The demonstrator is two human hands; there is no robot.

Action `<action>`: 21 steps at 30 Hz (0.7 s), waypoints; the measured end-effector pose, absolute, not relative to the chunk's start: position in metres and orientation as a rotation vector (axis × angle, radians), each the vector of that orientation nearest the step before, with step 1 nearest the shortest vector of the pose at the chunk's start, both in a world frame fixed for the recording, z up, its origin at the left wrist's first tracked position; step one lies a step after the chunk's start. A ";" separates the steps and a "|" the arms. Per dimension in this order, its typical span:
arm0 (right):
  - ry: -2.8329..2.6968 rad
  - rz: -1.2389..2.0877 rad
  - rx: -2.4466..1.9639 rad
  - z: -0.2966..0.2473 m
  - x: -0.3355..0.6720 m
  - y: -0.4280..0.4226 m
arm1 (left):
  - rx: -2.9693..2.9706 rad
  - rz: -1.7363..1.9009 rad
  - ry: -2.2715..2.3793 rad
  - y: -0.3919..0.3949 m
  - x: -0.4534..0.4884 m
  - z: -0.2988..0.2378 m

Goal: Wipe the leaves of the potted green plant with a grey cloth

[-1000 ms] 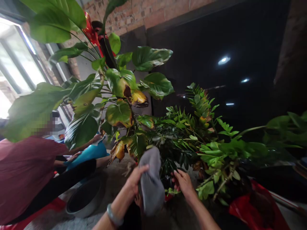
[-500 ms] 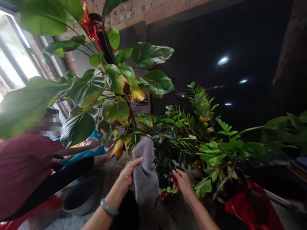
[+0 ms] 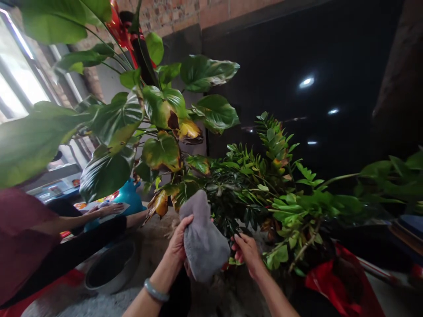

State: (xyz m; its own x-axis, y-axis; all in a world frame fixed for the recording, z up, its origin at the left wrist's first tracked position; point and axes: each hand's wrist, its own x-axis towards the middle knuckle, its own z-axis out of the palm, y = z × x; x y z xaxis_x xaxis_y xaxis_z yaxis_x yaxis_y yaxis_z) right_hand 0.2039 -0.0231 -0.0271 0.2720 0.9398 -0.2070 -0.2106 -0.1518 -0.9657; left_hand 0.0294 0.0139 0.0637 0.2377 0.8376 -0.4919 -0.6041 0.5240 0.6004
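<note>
One grey cloth (image 3: 204, 242), gripped in the closed left hand (image 3: 180, 241), is now spread wider, so its edge lies near dark leaves (image 3: 228, 210) and the half-curled right hand (image 3: 247, 252), whose hold cannot be told.

The grey cloth (image 3: 206, 246) in the left hand (image 3: 180, 241) has spread wider to the right, closer to the right hand (image 3: 247, 253), while the co-worker (image 3: 26, 237) has shifted further left.

The cloth (image 3: 203, 246) is plain grey, the bangle (image 3: 155, 292) pale grey-blue; leaves (image 3: 161, 151) are green blotched yellow and brown, the ribbon (image 3: 119, 31) red, the shirt (image 3: 24, 240) maroon.
</note>
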 end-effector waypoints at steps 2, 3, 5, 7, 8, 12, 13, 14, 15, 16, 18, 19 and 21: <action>-0.751 1.208 -1.321 -0.026 0.201 -0.023 | 0.343 0.894 0.984 0.002 0.043 0.044; -0.747 1.213 -1.322 -0.025 0.200 -0.024 | 0.382 0.842 1.032 -0.005 0.047 0.034; -0.739 1.222 -1.326 -0.025 0.200 -0.025 | 0.507 0.762 1.051 -0.016 0.049 0.020; -0.729 1.221 -1.328 -0.025 0.202 -0.026 | 0.630 0.746 1.009 -0.018 0.041 0.022; -0.724 1.219 -1.329 -0.025 0.204 -0.027 | 0.678 0.769 0.988 -0.014 0.034 0.029; -0.711 1.207 -1.334 -0.025 0.209 -0.027 | 0.702 1.037 0.982 0.023 0.018 0.069; -0.714 1.202 -1.334 -0.025 0.209 -0.027 | 0.665 1.093 1.001 0.032 0.019 0.074; -0.718 1.196 -1.334 -0.025 0.210 -0.027 | 0.625 1.108 1.035 0.036 0.022 0.075; -0.724 1.189 -1.336 -0.025 0.210 -0.026 | 0.593 1.081 1.080 0.036 0.027 0.071; -0.732 1.181 -1.338 -0.025 0.210 -0.026 | 0.572 1.027 1.130 0.031 0.032 0.063; -0.748 1.158 -1.352 -0.026 0.212 -0.025 | 0.572 0.844 1.197 0.009 0.039 0.041; -0.756 1.144 -1.363 -0.028 0.213 -0.024 | 0.581 0.789 1.174 -0.004 0.040 0.030; -0.770 1.125 -1.391 -0.030 0.216 -0.023 | 0.598 0.662 1.068 -0.028 0.032 0.019</action>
State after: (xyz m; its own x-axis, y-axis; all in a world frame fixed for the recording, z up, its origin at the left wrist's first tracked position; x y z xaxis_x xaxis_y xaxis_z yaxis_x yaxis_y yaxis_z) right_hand 0.2161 -0.0227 -0.0302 0.3300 0.9232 -0.1969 -0.1511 -0.1543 -0.9764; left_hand 0.0323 -0.0280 0.0185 0.3296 0.7394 -0.5871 -0.1972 0.6620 0.7231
